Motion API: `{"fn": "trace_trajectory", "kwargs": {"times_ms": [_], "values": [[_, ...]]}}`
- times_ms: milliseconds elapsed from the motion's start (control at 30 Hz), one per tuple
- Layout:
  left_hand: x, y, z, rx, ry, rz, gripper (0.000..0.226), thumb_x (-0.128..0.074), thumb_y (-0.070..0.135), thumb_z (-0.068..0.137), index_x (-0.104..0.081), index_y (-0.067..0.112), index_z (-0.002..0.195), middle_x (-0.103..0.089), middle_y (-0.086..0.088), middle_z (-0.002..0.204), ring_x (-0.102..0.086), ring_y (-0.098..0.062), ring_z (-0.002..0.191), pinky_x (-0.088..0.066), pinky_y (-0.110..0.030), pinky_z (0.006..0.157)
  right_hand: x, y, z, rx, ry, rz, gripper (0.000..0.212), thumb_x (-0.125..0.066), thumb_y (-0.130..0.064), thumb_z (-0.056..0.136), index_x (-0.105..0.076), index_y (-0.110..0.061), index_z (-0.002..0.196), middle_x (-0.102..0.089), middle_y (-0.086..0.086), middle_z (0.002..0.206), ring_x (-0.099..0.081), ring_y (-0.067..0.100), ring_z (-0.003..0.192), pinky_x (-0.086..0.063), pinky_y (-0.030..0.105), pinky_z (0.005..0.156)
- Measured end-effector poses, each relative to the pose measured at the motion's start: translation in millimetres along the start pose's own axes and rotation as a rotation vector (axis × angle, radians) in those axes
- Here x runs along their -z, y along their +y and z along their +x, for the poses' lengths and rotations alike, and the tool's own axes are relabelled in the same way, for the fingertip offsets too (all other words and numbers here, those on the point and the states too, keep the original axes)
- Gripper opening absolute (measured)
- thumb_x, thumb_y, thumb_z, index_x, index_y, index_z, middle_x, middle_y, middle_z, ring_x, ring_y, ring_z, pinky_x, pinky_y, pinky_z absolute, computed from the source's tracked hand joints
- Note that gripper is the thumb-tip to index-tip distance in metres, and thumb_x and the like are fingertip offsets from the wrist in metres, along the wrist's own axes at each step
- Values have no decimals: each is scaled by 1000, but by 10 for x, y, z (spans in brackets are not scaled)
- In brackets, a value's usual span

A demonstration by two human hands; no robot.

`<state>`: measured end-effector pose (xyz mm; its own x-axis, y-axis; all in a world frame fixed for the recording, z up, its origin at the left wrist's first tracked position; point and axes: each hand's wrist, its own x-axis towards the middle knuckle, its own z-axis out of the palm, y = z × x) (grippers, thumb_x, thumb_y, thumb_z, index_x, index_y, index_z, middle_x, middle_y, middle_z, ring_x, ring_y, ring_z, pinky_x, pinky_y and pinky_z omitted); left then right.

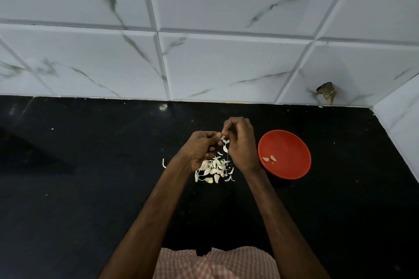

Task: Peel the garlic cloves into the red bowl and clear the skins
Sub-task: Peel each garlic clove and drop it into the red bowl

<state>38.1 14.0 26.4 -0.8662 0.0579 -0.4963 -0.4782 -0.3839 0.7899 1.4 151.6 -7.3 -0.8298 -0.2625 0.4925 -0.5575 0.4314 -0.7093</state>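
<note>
My left hand [200, 148] and my right hand [240, 142] meet above the black counter, both pinching one garlic clove [223, 137] between their fingertips. A strip of white skin [225, 147] hangs down from the clove. Below the hands lies a pile of unpeeled cloves and loose skins [214, 170]. The red bowl [292, 142] stands just right of my right hand, with two peeled cloves [269, 158] lying in it near its left side.
A single curl of skin [163, 163] lies left of the pile. The black counter [90, 188] ends at a white marble-tiled wall [204, 63] behind and on the right. A hole with debris [327, 94] marks the wall's lower right.
</note>
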Motion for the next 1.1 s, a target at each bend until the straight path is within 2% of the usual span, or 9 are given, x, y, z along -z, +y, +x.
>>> {"fn": "trace_trajectory", "kwargs": {"times_ms": [133,333,467,600,700,800,900,1000,1100], "values": [[-35,-30,28,27,29,-121,21,-47,1,103,-62,1,89,-53,3,57,-34,0,39,-24,-10,31,-8,-38,-34,-14,-9,43,20,-50,-9,93,-49,-26,102,-47,-38,106,-55,22,95,-54,44,78],[-10,-55,89,-30,82,-189,21,-49,2,103,-63,5,87,-53,4,58,-35,0,41,-24,-12,32,-21,-77,-72,-152,-26,162,49,-54,8,92,-48,-39,102,-54,7,103,-60,26,96,-55,48,83],[24,-70,88,-92,129,-117,23,-49,9,104,-71,8,97,-49,4,63,-32,-2,47,-22,-13,35,-4,-106,-105,-178,-56,216,40,-56,6,94,-51,-33,103,-56,10,104,-63,17,98,-55,34,83],[61,-70,84,-201,186,38,27,-46,13,107,-72,7,109,-47,3,67,-32,-3,50,-23,-14,40,35,-95,-83,-151,-13,237,26,-61,-5,95,-57,-26,110,-61,0,103,-61,16,90,-47,21,80],[38,-94,80,-323,236,205,28,-47,11,106,-72,-1,110,-55,-1,69,-46,2,50,-35,-13,47,57,-52,-52,-176,-43,181,29,-62,4,93,-62,-18,112,-64,-5,104,-62,14,94,-47,18,82],[35,-114,94,-430,278,476,26,-50,12,105,-75,4,100,-67,0,76,-58,1,69,-45,-20,66,55,-41,-27,-229,-49,142,22,-63,2,94,-66,-13,110,-69,-3,97,-66,10,92,-51,20,82],[55,-122,117,-482,335,724,28,-53,15,104,-67,22,80,-57,12,66,-51,1,59,-35,-17,58,56,-48,22,-242,-11,122,14,-72,-5,90,-69,-11,102,-69,-3,94,-66,10,87,-53,26,79],[60,-133,138,-522,364,867,21,-54,17,103,-73,10,102,-66,1,90,-59,-11,81,-42,-24,71,66,-78,72,-253,-6,160,16,-74,-5,88,-68,-10,102,-66,0,96,-64,11,86,-53,26,77],[53,-128,134,-576,349,1030,22,-54,16,103,-73,8,113,-57,0,91,-53,-13,84,-34,-22,70,63,-96,96,-214,-40,159,21,-74,-4,87,-68,-14,104,-64,-11,98,-62,10,89,-52,21,80]]}}
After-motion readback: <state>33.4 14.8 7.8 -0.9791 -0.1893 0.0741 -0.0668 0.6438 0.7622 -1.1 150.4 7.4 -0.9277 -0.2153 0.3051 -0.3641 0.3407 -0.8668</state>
